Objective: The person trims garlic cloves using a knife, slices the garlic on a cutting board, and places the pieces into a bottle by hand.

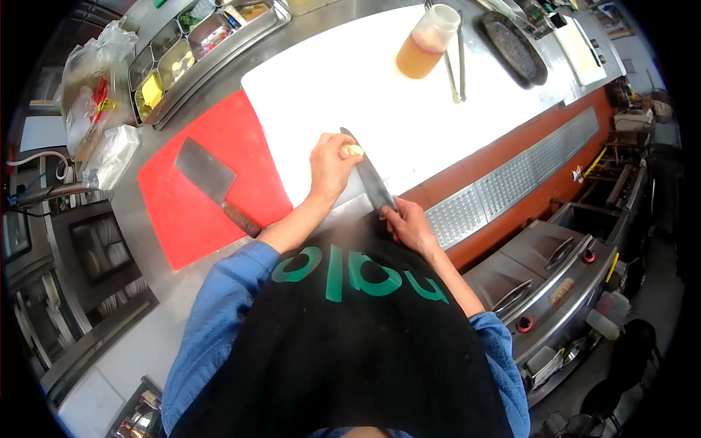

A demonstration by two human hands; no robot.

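My right hand [409, 223] is closed around the handle of a long kitchen knife [371, 174], whose blade points away from me over the white cutting board [307, 87]. Just left of the blade, my left hand [332, 164] pinches a small pale yellow piece of food [353, 150], perhaps a peeled garlic clove; I cannot tell its exact kind. The piece is close to the blade, and whether they touch is unclear. To the left, a cleaver [206, 172] with a wooden handle lies on a red cutting board [248, 139].
A jar of amber liquid [425, 44] and tongs [461, 62] rest on the white board, with a dark oval platter [513, 47] farther right. At the upper left stands a tray of metal food containers [175, 62] beside plastic bags [98, 66]. Steel cooking equipment [562, 292] is at the right.
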